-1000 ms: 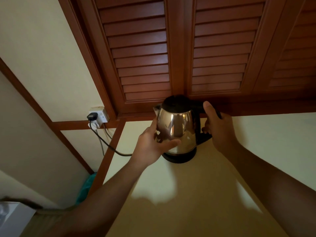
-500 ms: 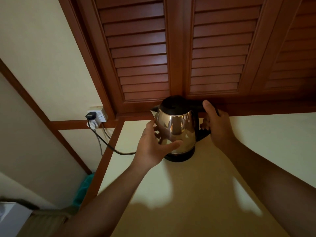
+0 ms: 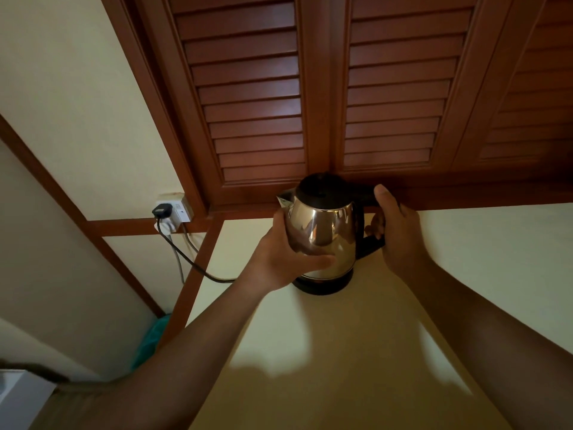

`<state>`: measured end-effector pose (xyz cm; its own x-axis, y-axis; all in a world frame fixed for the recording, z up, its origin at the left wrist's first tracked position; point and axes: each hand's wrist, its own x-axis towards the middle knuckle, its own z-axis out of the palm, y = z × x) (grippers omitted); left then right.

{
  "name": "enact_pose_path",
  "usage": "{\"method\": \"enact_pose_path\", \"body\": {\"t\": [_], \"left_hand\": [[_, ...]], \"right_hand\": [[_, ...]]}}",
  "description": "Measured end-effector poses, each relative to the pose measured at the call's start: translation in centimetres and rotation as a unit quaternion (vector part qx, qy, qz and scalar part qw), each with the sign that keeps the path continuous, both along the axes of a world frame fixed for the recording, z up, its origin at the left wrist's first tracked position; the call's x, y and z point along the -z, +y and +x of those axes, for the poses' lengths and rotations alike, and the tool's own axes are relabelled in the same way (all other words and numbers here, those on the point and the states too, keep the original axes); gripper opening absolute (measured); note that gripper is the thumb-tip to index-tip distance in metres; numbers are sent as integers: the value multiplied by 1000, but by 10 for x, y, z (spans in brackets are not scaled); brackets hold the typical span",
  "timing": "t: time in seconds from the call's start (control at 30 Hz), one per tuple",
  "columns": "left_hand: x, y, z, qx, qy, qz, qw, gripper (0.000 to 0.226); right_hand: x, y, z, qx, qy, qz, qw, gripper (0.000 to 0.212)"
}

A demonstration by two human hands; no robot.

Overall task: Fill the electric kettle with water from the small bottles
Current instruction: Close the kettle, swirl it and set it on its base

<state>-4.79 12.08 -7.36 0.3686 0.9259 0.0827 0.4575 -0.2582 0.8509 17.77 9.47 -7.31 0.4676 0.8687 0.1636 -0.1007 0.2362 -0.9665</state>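
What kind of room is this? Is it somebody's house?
Probably a room in a home or guesthouse, though I can't be sure. A steel electric kettle stands on a pale counter, a wall socket with a plug in it is nearby, and louvred wooden doors rise behind.

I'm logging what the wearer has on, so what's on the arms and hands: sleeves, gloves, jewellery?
Nothing worn shows. The left hand and right hand are bare, with no gloves, rings or watch. The left forearm and right forearm are bare to the frame's edge, no sleeve in view.
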Motion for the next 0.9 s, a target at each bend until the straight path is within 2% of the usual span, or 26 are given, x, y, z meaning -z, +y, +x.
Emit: {"method": "enact_pose_path", "body": {"t": [0.17,0.23,0.5,0.63,0.9], "left_hand": [[-5,0,5,11,12,27,999,107],[-2,-1,5,10,7,38,999,102],[9,-3,-3,5,-26,19,999,90],[13,-2,-5,7,-45,-1,999,101],[12,-1,-8,27,-21,-13,999,100]], "right_hand": [[11,-2,7,-2,31,-14,999,69],[12,-4,7,-2,32,-11,999,71],[-4,-4,-2,-11,-32,15,999,43],[-9,-4,-5,-13,-58,9,998,43],[-7,-20,-16,47,-98,-16,994,41]]}}
